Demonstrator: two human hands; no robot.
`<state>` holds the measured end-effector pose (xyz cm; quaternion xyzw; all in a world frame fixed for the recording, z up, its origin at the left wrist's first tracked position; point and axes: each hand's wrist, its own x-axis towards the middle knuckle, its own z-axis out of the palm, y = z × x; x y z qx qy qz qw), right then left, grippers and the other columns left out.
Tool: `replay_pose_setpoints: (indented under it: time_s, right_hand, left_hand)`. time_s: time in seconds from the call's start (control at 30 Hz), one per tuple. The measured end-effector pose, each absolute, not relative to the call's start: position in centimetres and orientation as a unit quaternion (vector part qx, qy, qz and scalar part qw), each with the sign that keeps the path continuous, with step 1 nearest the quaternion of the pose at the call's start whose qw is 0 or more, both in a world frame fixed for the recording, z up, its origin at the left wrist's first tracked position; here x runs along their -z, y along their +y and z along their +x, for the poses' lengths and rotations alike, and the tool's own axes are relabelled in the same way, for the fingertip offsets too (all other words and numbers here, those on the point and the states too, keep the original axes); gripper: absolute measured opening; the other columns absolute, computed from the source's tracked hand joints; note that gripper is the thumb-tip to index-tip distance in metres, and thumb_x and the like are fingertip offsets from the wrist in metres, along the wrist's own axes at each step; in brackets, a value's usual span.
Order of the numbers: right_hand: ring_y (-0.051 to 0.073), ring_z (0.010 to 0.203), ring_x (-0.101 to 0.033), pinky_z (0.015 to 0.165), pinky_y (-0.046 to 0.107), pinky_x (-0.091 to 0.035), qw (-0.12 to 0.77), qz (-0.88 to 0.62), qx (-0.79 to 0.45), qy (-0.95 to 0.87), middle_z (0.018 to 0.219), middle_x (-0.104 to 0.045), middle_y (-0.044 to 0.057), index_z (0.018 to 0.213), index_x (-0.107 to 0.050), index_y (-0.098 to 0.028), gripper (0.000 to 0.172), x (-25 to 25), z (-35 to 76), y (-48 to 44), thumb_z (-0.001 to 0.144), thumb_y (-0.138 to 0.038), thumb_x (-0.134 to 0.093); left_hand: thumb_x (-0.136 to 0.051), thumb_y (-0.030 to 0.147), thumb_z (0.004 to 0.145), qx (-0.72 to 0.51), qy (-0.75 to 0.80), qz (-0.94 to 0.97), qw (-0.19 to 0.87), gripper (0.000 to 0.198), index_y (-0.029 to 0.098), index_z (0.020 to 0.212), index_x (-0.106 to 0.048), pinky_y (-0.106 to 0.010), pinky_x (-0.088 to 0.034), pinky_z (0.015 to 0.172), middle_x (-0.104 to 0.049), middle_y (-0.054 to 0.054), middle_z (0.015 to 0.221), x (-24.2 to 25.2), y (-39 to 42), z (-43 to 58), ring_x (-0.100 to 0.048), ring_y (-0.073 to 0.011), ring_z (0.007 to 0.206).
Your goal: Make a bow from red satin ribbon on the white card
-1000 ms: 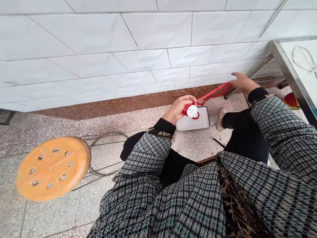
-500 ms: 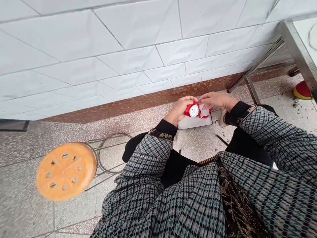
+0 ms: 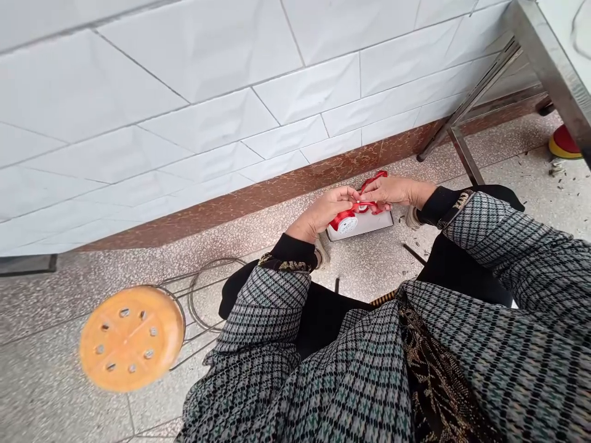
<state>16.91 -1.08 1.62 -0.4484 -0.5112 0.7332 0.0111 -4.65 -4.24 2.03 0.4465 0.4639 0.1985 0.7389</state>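
My left hand (image 3: 329, 210) is closed on a spool of red ribbon (image 3: 345, 222), whose white round label faces up toward me. A length of loose red ribbon (image 3: 368, 203) stretches from the left fingertips across to my right hand (image 3: 392, 191). The right fingers are pinched on that ribbon, and more of it loops up behind and hangs under them. Below both hands a shallow white box (image 3: 364, 226) with a dark edge lies on the floor. Something red and white shows between the hands, partly hidden by fingers.
An orange stool (image 3: 132, 338) with holes in its seat and thin metal legs lies tipped at the left. White tiled wall (image 3: 207, 135) rises ahead. At the right stand a metal-framed table (image 3: 549, 55) and a red-and-yellow object (image 3: 564, 144). Small dark scraps litter the floor.
My hands have come closer together, and the right one now pinches the ribbon, drawn taut between them. The spool has shifted left and slightly down. The camera view has tilted a little.
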Motion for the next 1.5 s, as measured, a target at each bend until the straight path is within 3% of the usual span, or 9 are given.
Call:
replay_pose_setpoints:
  time_s: [0.23, 0.43, 0.67, 0.83, 0.93, 1.1, 1.17, 1.27, 1.5]
  right_hand:
    - [0.006, 0.043, -0.047, 0.042, 0.019, -0.035, -0.045, -0.448, -0.678, -0.580, 0.059, -0.056, -0.005, 0.095, -0.073, -0.016, 0.016, -1.9, 16.4, -1.6, 0.098, -0.031, -0.070]
    - [0.016, 0.073, -0.065, 0.072, 0.029, -0.052, 0.025, -0.513, -0.375, -0.772, 0.081, -0.069, 0.004, 0.091, -0.074, -0.014, 0.011, -0.7, 16.1, -1.1, 0.091, -0.011, -0.063]
    - [0.029, 0.133, -0.054, 0.112, 0.045, -0.048, 0.244, -0.523, -0.175, -0.798, 0.139, -0.057, 0.015, 0.127, -0.066, -0.015, 0.048, 1.3, 19.2, 2.6, 0.085, -0.001, -0.050]
    - [0.027, 0.126, -0.060, 0.106, 0.042, -0.054, 0.208, -0.595, -0.245, -0.737, 0.148, -0.050, 0.020, 0.140, -0.058, -0.009, 0.054, 5.1, 20.2, 2.2, 0.088, -0.002, -0.046]
    - [0.027, 0.122, -0.061, 0.105, 0.040, -0.052, 0.141, -0.622, -0.231, -0.734, 0.144, -0.055, 0.022, 0.139, -0.060, -0.007, 0.050, 8.6, 20.1, 0.9, 0.092, -0.004, -0.043]
    - [0.027, 0.111, -0.067, 0.096, 0.037, -0.054, -0.206, -0.550, -0.285, -0.757, 0.123, -0.072, 0.021, 0.131, -0.070, -0.007, 0.039, 15.3, 19.6, -2.3, 0.101, -0.010, -0.044]
    - [0.025, 0.105, -0.069, 0.092, 0.036, -0.056, -0.253, -0.519, -0.308, -0.756, 0.119, -0.073, 0.018, 0.121, -0.073, -0.010, 0.027, 17.7, 19.3, -3.7, 0.101, -0.019, -0.059]
    - [0.023, 0.108, -0.069, 0.092, 0.042, -0.059, -0.306, -0.481, -0.322, -0.756, 0.127, -0.068, 0.013, 0.129, -0.067, -0.014, 0.035, 20.9, 18.9, -5.3, 0.101, -0.035, -0.067]
    - [0.025, 0.112, -0.067, 0.094, 0.043, -0.058, -0.335, -0.400, -0.308, -0.795, 0.133, -0.064, 0.016, 0.132, -0.064, -0.013, 0.037, 27.3, 19.3, -5.7, 0.102, -0.034, -0.067]
  left_hand:
    - [-0.061, 0.006, 0.082, -0.172, 0.461, 0.464, 0.736, 0.019, 0.017, 0.098, -0.060, -0.021, -0.049, 0.065, -0.070, 0.000, 0.082, -1.4, -4.3, -4.5, -0.065, -0.0086, 0.070]
    - [-0.055, 0.006, 0.082, -0.170, 0.476, 0.450, 0.736, 0.021, 0.018, 0.098, -0.057, -0.020, -0.042, 0.056, -0.067, 0.001, 0.075, -1.7, -4.3, -4.5, -0.059, -0.0082, 0.060]
    - [-0.063, 0.020, 0.080, -0.270, 0.448, 0.402, 0.751, 0.018, 0.019, 0.097, -0.060, -0.022, -0.045, 0.056, -0.066, 0.001, 0.074, -3.1, -4.1, -6.0, -0.060, -0.0096, 0.059]
    - [-0.065, 0.024, 0.073, -0.325, 0.518, 0.372, 0.698, 0.015, 0.019, 0.087, -0.064, -0.025, -0.048, 0.058, -0.066, -0.001, 0.074, -2.0, -4.2, -7.1, -0.060, -0.0118, 0.062]
    - [-0.063, 0.023, 0.069, -0.362, 0.567, 0.338, 0.658, 0.010, 0.019, 0.079, -0.061, -0.026, -0.049, 0.060, -0.065, -0.001, 0.074, -1.0, -4.6, -7.7, -0.060, -0.0122, 0.063]
    - [-0.062, 0.020, 0.071, -0.408, 0.613, 0.291, 0.611, 0.006, 0.020, 0.075, -0.058, -0.026, -0.054, 0.066, -0.066, -0.002, 0.080, -0.5, -5.6, -9.0, -0.064, -0.0134, 0.072]
    - [-0.062, 0.021, 0.075, -0.401, 0.621, 0.279, 0.613, 0.005, 0.021, 0.077, -0.058, -0.028, -0.056, 0.068, -0.066, -0.002, 0.081, -0.6, -6.1, -9.4, -0.067, -0.0152, 0.076]
    - [-0.062, 0.023, 0.078, -0.382, 0.634, 0.245, 0.626, 0.005, 0.022, 0.079, -0.057, -0.030, -0.058, 0.067, -0.064, -0.001, 0.076, -0.7, -6.6, -9.9, -0.067, -0.0158, 0.074]
    - [-0.063, 0.026, 0.077, -0.297, 0.674, 0.220, 0.640, 0.004, 0.023, 0.078, -0.060, -0.027, -0.053, 0.060, -0.066, 0.000, 0.074, 0.6, -7.2, -10.3, -0.063, -0.0134, 0.064]
